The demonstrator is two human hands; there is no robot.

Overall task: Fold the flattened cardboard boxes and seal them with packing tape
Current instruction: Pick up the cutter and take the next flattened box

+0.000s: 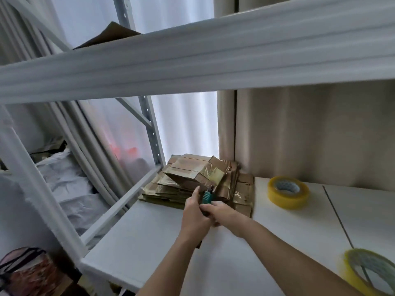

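Note:
A pile of flattened, taped cardboard boxes (188,178) lies at the back left of the white shelf board (149,242). One box on top is tilted. Just in front of the pile my two hands meet around a small green-handled tool (207,197). My left hand (193,214) grips it from the left with the thumb pointing up. My right hand (223,212) curls its fingers round the tool's darker lower end. A yellow tape roll (288,192) lies flat to the right of the pile. A second tape roll (367,272) sits at the front right corner.
A thick white shelf beam (192,67) crosses overhead, with a brown cardboard sheet (106,35) on the shelf above. Metal rack uprights (151,133) stand left of the pile. White bags (64,174) lie beyond the rack. Beige curtains (310,135) hang behind.

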